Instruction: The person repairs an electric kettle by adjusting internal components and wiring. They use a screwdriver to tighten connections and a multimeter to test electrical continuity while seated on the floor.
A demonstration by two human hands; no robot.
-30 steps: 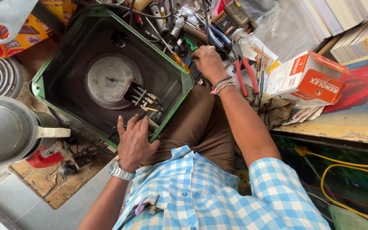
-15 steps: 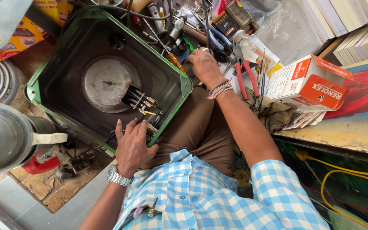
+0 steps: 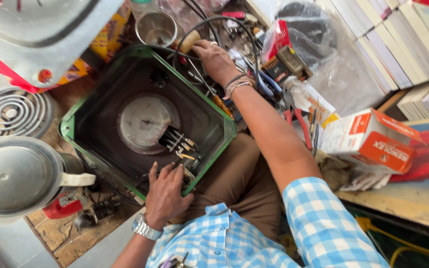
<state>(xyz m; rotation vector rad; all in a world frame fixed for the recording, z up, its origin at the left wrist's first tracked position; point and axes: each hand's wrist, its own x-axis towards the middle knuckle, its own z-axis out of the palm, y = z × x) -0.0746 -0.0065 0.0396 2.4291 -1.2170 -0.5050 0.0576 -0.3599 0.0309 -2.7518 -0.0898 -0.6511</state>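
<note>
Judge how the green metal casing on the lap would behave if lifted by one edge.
The green metal casing looks stiff, probably sheet metal. The plate and terminal block inside likely make it heavy toward the left hand. Propped on the lap, it may tip.

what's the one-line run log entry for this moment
left hand: resting on near rim of green casing | right hand: reaching into tool clutter past far rim | casing: on lap, open side up

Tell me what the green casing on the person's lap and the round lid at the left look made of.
Green casing: painted sheet metal, apparently; thin folded rim, dull dark inside. Round lid: bare metal, likely aluminium or steel; grey brushed sheen, small centre knob.
</note>
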